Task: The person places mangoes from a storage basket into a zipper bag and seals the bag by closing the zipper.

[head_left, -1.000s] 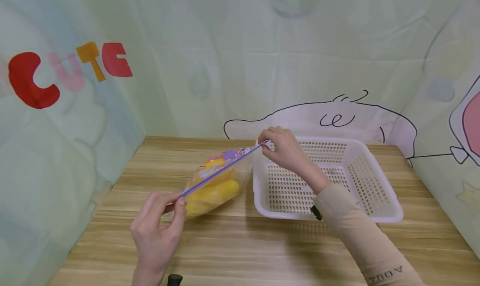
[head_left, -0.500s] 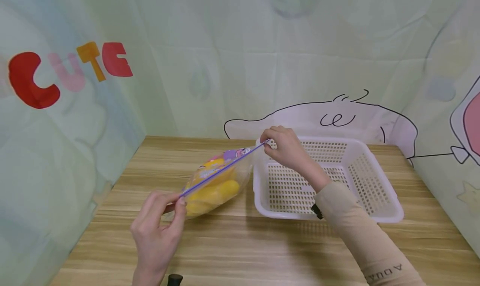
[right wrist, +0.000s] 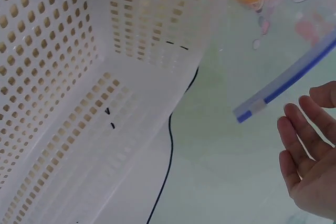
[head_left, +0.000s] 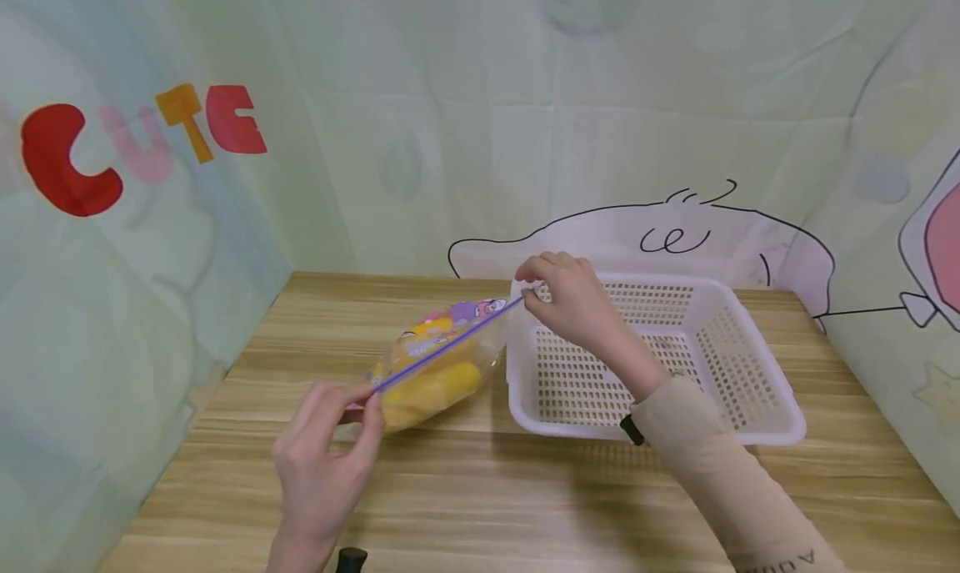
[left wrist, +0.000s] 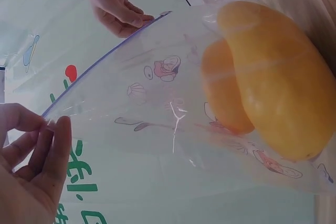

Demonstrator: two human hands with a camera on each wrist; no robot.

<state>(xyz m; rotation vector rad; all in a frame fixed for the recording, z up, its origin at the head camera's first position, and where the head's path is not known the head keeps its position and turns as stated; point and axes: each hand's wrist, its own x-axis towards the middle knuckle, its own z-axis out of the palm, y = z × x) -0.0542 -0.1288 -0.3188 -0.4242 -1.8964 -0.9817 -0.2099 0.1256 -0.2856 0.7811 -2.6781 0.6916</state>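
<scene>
A clear zip bag (head_left: pixel 450 364) with a blue-purple zip and printed cartoon pictures stands tilted on the table. Inside it lie a large yellow mango-like fruit (left wrist: pixel 281 82) and a smaller orange-yellow one (left wrist: pixel 223 87). My left hand (head_left: pixel 322 456) pinches the near end of the zip between thumb and index finger. At the far end, my right hand (head_left: pixel 570 302) is close to the zip. In the right wrist view its fingers are spread a little and stand apart from the zip, where a whitish slider (right wrist: pixel 257 106) sits near the zip's end.
A white perforated plastic basket (head_left: pixel 528 419) stands right of the bag, under my right forearm. A wooden table (head_left: pixel 450 506) bears both. Printed cloth walls (head_left: pixel 420 139) close off the back and sides. Something black (head_left: pixel 350 560) shows at the bottom edge.
My left hand has moved slightly right and forward with its end of the zip. My right thumb and index finger have parted at the far end, and that end has dipped a little.
</scene>
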